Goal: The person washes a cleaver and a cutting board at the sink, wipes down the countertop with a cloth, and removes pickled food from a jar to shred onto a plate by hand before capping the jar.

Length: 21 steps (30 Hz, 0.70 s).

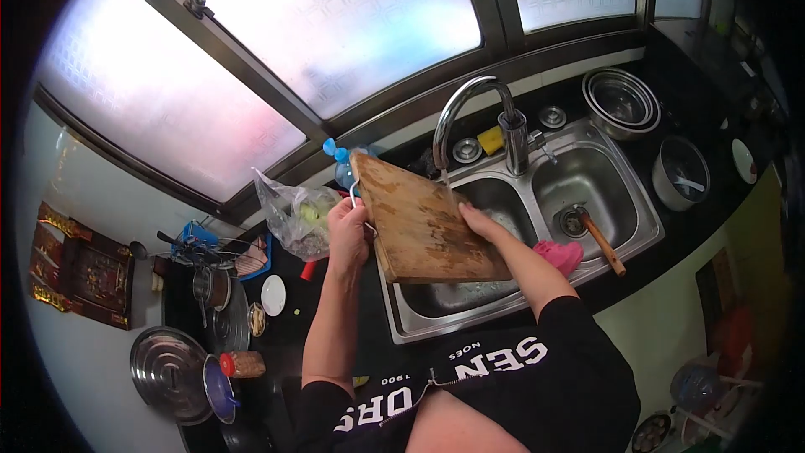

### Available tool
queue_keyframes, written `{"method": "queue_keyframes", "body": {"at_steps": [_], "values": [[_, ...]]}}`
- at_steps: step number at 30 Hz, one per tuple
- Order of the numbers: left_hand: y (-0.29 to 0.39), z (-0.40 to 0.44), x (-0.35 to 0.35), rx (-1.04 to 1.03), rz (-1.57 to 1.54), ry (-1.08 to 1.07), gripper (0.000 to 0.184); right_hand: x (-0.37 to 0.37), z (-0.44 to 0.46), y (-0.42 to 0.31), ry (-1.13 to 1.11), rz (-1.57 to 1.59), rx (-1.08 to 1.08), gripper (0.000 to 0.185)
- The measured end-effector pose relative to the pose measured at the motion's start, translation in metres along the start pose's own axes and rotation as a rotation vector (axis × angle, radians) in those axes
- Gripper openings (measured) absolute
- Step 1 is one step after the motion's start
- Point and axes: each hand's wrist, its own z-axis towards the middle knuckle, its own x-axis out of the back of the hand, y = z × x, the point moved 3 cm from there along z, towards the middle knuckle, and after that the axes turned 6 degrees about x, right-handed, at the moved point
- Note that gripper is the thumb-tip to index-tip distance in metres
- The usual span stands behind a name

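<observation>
A wooden cutting board (428,222), patchy with wet stains, is tilted over the left basin of the steel double sink (402,323). My left hand (348,226) is closed at the board's left edge, by its metal handle (354,193). My right hand (482,222) lies against the board's right side; its fingertips are partly hidden, and whether they grip the board is unclear. The curved faucet (474,84) reaches over the board's upper right edge, with water at its spout. A pink cloth (560,258) rests on the sink's front rim, beside my right forearm.
A wooden-handled tool (602,243) leans in the right basin. Metal bowls (620,102) and a pot (680,172) stand right of the sink. A plastic bag of greens (298,214), a white dish (273,294) and a red-lidded jar (243,364) are at the left.
</observation>
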Motion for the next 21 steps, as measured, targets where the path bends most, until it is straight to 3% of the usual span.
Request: {"method": "queue_keyframes", "body": {"at_steps": [5, 9, 11, 12, 14, 15, 17, 19, 21], "values": [[-0.016, -0.001, -0.009, -0.025, 0.036, 0.048, 0.012, -0.019, -0.003, -0.020, -0.005, -0.210, -0.079, 0.076], [-0.027, 0.003, -0.010, 0.000, -0.001, 0.005, 0.014, -0.041, -0.073, -0.098, -0.356, -0.079, 0.288, 0.065], [-0.030, 0.002, -0.012, 0.026, -0.018, 0.015, 0.013, -0.047, -0.130, -0.138, -0.213, -0.176, 0.607, 0.061], [-0.031, 0.000, -0.012, 0.030, -0.020, 0.011, 0.013, -0.047, -0.141, -0.139, -0.209, -0.178, 0.603, 0.061], [-0.029, -0.003, -0.007, 0.088, -0.013, 0.026, 0.013, -0.042, -0.153, -0.148, -0.154, -0.240, 0.884, 0.060], [-0.023, -0.009, -0.006, 0.095, 0.003, 0.027, 0.010, -0.038, -0.136, -0.131, -0.166, -0.176, 0.905, 0.058], [-0.009, -0.024, -0.002, 0.067, -0.029, 0.055, 0.009, -0.030, -0.086, -0.056, -0.106, -0.329, 0.618, 0.058], [0.004, -0.034, 0.022, -0.010, -0.046, 0.081, 0.012, 0.011, -0.091, -0.048, -0.131, -0.287, 0.194, 0.059], [0.027, -0.051, 0.028, -0.044, -0.036, 0.112, 0.011, 0.035, -0.060, 0.010, -0.053, -0.508, -0.062, 0.058]]}}
